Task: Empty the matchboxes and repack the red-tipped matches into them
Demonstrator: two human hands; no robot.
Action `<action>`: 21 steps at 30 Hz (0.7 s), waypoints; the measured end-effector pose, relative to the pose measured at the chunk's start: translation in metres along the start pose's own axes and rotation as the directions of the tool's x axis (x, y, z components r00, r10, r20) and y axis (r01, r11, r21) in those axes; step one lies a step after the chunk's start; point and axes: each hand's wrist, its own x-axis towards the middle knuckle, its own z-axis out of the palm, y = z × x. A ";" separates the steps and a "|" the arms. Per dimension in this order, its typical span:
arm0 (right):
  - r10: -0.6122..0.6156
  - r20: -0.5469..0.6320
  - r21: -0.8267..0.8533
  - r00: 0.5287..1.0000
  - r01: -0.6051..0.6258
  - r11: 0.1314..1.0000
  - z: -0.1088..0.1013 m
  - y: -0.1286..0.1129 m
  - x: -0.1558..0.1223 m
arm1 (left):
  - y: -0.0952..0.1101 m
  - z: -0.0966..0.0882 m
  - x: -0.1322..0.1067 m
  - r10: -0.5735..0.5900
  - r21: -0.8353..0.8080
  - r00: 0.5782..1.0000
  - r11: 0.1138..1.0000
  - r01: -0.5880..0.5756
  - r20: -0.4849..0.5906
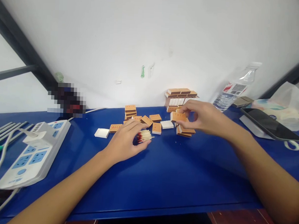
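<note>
My left hand (127,140) rests on the blue table (161,178), fingers curled around a bundle of red-tipped matches (143,136). My right hand (201,119) is raised a little over the table and pinches an orange matchbox (178,116) above a short stack of matchboxes (185,131). More orange matchboxes (149,120) lie scattered between the hands. A white inner tray (167,124) lies beside them and another white tray (102,133) sits further left.
A taller pile of matchboxes (181,97) stands against the white wall. A white power strip (33,151) with cables lies at the left. At the right are a plastic water bottle (236,87), a dark phone (270,124) on a stand and a plastic bag (287,101).
</note>
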 end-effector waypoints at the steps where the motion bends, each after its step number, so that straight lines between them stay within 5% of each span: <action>1: -0.036 0.019 0.050 0.999 0.035 0.998 0.006 -0.011 0.000 | 0.001 0.000 0.000 0.002 0.003 1.000 1.000 -0.002 -0.001; 5: -0.181 0.175 0.232 0.968 0.138 0.963 0.034 -0.054 -0.004 | 0.006 0.000 -0.001 0.019 0.017 1.000 1.000 -0.019 0.012; 9: -0.249 0.161 0.341 0.955 0.183 0.922 0.050 -0.068 -0.008 | 0.006 0.003 -0.002 0.020 0.022 0.999 1.000 -0.021 0.025; 11: -0.177 0.095 0.418 0.980 0.122 0.900 0.051 -0.069 -0.008 | 0.004 0.003 -0.002 0.010 0.011 1.000 1.000 -0.010 -0.012; 13: 0.023 -0.003 0.526 1.000 -0.017 0.850 0.051 -0.071 -0.007 | 0.000 0.003 -0.001 -0.007 0.005 0.997 1.000 0.007 -0.083; 16: 0.294 0.009 0.705 0.956 -0.215 0.676 0.053 -0.079 -0.008 | -0.003 0.001 0.000 -0.002 0.006 0.976 1.000 0.004 -0.217; 21: 0.242 0.243 0.802 0.939 -0.335 0.494 0.061 -0.090 -0.013 | 0.000 0.002 0.000 0.021 -0.009 0.975 1.000 -0.023 -0.220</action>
